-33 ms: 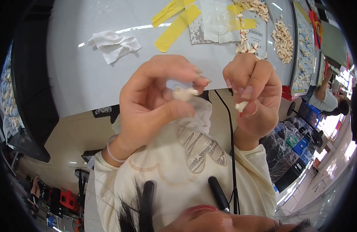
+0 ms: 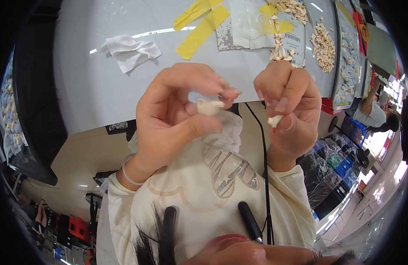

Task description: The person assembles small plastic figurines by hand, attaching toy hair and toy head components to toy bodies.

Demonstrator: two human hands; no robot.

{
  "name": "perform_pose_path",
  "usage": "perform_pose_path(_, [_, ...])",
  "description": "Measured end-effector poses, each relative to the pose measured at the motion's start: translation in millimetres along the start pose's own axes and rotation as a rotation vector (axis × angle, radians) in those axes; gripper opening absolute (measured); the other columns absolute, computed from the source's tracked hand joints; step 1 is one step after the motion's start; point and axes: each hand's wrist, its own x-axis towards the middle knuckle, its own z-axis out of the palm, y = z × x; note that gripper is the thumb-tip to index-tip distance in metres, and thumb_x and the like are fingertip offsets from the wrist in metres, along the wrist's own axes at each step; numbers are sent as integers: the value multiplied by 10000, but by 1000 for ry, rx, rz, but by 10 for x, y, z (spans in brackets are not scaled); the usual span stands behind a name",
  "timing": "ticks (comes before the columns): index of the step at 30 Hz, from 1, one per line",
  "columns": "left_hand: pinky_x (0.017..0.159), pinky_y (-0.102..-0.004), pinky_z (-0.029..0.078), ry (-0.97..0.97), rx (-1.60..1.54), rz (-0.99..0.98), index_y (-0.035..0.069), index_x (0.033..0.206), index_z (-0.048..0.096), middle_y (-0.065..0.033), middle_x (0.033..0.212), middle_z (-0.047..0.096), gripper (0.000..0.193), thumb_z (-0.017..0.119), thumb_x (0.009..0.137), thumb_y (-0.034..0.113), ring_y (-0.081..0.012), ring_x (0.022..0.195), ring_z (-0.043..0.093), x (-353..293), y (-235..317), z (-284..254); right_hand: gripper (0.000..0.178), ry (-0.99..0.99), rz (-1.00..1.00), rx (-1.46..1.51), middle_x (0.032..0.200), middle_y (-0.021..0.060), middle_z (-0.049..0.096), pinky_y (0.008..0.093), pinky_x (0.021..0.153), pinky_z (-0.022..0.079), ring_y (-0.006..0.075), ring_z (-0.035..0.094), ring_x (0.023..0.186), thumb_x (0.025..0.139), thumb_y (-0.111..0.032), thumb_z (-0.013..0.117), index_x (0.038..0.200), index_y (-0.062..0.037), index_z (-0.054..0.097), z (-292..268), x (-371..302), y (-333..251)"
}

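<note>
My left hand (image 2: 171,99) is closed in a loose pinch, with a small cream and pale blue figurine (image 2: 208,107) between thumb and fingers. The figurine is slightly blurred, so its details cannot be made out. To its right, my right hand (image 2: 298,99) pinches a tiny cream piece (image 2: 274,120) between thumb and fingertips. A red spot shows at that piece's lower end. The two held things are apart from each other, both raised in front of my chest near the table's front edge.
On the grey-white table (image 2: 98,88) lie a crumpled white cloth (image 2: 131,54), yellow tape strips (image 2: 203,32) and a clear round dish (image 2: 251,25). Heaps of small cream pieces (image 2: 323,48) sit at right beside a tray of blue-and-cream figurines (image 2: 346,66). A person (image 2: 374,112) is further right.
The figurine in my left hand has turned slightly. My right hand and its cream piece have shifted a tiny bit to the left.
</note>
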Motion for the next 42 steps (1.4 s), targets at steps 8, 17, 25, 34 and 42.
perform_pose_path(8, [863, -300, 356, 60, 76, 27, -35, 995, 469, -159, 1028, 500, 335, 616, 698, 10, -229, 982, 488, 17, 44, 47, 197, -30, -28, -63, 711, 58, 473, 225, 613, 359, 118, 447, 672, 581, 80, 635, 716, -23, 535, 22, 27, 84])
perform_pose_path(17, [813, -274, 392, 15, 26, -40, -47, 992, 482, -172, 1012, 510, 349, 621, 673, -27, -228, 950, 506, -29, 41, -19, 187, -56, -25, -129, 730, 57, 496, 242, 643, 373, 129, 459, 693, 600, 78, 641, 730, -14, 542, 133, 67, 118])
perform_pose_path(25, [738, -281, 469, -2, 256, 224, -70, 909, 544, -194, 982, 528, 250, 586, 664, -102, -254, 914, 546, -54, 8, 9, 207, -57, -131, -239, 710, 54, 462, 218, 587, 368, 117, 436, 652, 592, 74, 663, 687, -24, 507, 192, 52, 191])
perform_pose_path(34, [643, -256, 512, -15, 349, 264, -54, 877, 577, -200, 955, 539, 256, 605, 631, -117, -248, 851, 579, -68, 42, 22, 260, -19, -145, -211, 678, 18, 427, 223, 541, 295, 111, 365, 614, 610, -127, 723, 662, -90, 471, 226, 17, 228])
perform_pose_path(42, [803, -311, 442, 32, 247, 188, -61, 942, 523, -197, 983, 533, 334, 631, 627, -91, -258, 937, 537, -15, 53, -34, 110, 4, -42, -173, 796, 73, 487, 242, 681, 376, 131, 457, 730, 680, 19, 626, 763, -7, 559, 223, 79, 206])
